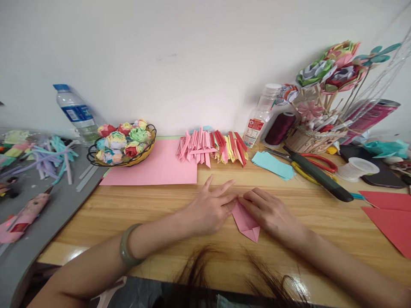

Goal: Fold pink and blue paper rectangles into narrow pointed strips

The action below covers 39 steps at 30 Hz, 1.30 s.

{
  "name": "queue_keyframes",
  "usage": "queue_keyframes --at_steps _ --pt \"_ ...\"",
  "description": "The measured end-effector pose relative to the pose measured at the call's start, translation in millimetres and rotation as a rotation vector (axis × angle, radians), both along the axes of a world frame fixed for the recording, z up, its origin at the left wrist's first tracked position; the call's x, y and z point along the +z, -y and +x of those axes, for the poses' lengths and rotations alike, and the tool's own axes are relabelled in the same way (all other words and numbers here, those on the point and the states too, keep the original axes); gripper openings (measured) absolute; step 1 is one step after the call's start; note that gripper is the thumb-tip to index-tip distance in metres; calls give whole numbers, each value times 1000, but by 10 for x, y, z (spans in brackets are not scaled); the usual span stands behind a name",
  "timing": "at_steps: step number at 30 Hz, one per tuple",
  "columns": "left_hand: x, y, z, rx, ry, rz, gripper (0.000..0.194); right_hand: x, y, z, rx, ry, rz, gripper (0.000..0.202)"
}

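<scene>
Small folded pink paper piece lies on the wood-grain worktop between both hands. Left hand: thumb and index finger pinch its far tip, other fingers spread. Right hand: fingers curled together, gripping beside that tip. Beyond left hand: flat pink paper sheet.

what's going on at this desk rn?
A person is working a small folded piece of pink paper with both bare hands. The left hand and the right hand meet at its far end, some left fingers spread; whether they pinch or press it is hard to tell. Its near end shows a folded corner. Beyond the hands lie a row of folded paper strips and some light blue slips; a basket of paper flowers stands to the left.
</scene>
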State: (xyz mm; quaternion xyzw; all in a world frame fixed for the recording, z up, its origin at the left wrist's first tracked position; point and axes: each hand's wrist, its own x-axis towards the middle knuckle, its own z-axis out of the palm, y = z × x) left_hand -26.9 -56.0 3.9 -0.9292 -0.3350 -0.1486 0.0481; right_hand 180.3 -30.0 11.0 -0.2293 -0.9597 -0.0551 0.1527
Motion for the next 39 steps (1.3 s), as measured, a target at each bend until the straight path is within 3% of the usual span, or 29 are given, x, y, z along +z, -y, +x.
queue_keyframes --at_steps 20,26,39 --pt "-25 -15 -3 -17 34 48 25 -11 -34 44 28 83 -145 22" --pt "21 -13 9 24 43 -1 29 11 -41 30 1 -11 -227 23" --pt "38 -66 -19 -67 -27 44 28 27 -72 31 -54 -117 -378 31"
